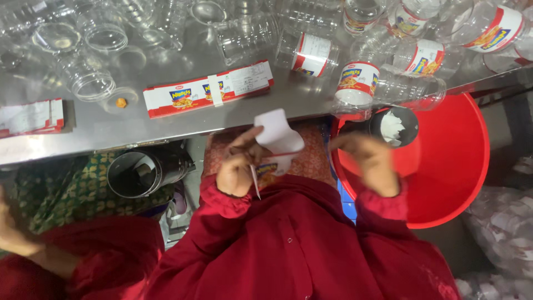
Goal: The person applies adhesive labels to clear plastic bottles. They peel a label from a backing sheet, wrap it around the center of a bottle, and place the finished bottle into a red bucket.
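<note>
Left hand (pixel 240 166): pinched on a sticker (pixel 279 141), held near the chest, just below the table (pixel 166 119) edge.
Sticker: thin paper, white backing curling up and far; long axis runs near-to-far.
Right hand (pixel 371 161): blurred, right of the sticker, apart from it; grip cannot be told.
Nearer hand: left.
Jars (pixel 355 83): clear plastic, lying far on the steel table.
Tub (pixel 449 166): red, round, at right.

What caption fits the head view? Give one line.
Left hand holds a white label strip, right hand beside it.
</note>
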